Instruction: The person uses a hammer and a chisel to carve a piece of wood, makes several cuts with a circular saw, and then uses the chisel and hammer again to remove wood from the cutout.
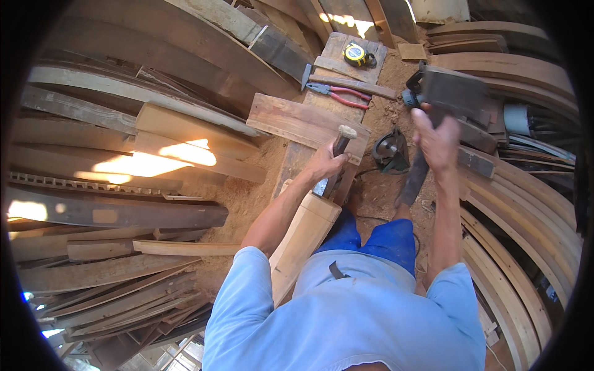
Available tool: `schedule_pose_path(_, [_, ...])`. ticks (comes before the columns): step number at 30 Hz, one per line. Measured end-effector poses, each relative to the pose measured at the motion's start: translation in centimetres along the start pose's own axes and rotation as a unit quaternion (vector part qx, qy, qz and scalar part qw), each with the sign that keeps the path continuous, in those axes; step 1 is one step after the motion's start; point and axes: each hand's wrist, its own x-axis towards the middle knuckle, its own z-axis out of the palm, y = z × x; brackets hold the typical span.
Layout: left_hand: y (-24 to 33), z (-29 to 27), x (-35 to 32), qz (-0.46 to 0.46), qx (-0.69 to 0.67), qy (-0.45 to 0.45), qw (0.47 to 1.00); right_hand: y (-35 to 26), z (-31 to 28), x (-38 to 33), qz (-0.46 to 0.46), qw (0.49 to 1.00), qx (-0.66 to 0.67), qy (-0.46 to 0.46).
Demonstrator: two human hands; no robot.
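My left hand (326, 164) is closed round the dark handle of a chisel (341, 146), whose handle end is pale and mushroomed. The chisel's blade (320, 187) points down at the end of a thick pale wooden beam (307, 226); whether its edge touches the wood cannot be made out. Raised to the right, my right hand (438, 141) grips a mallet (455, 93) with a dark block head, blurred by motion. Its dark handle runs down below my fist. Under the chisel area, a brown board (297, 119) lies across a plank bench (293, 162).
Farther up the bench lie red-handled pliers (339, 93), a hammer (352, 85) and a yellow-black tape measure (355, 54). A power tool with a round guard (391, 151) rests on the sawdust-covered floor (377, 185). Stacked boards (117, 157) fill the left; curved timbers (520, 204) line the right.
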Motion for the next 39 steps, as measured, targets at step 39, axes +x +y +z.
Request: schedule_pose_path(39, [-6.3,-0.3,-4.3,0.107,-0.023,0.125,0.986,7.2,9.6,-1.0,0.021,0.938,-0.227,-0.262])
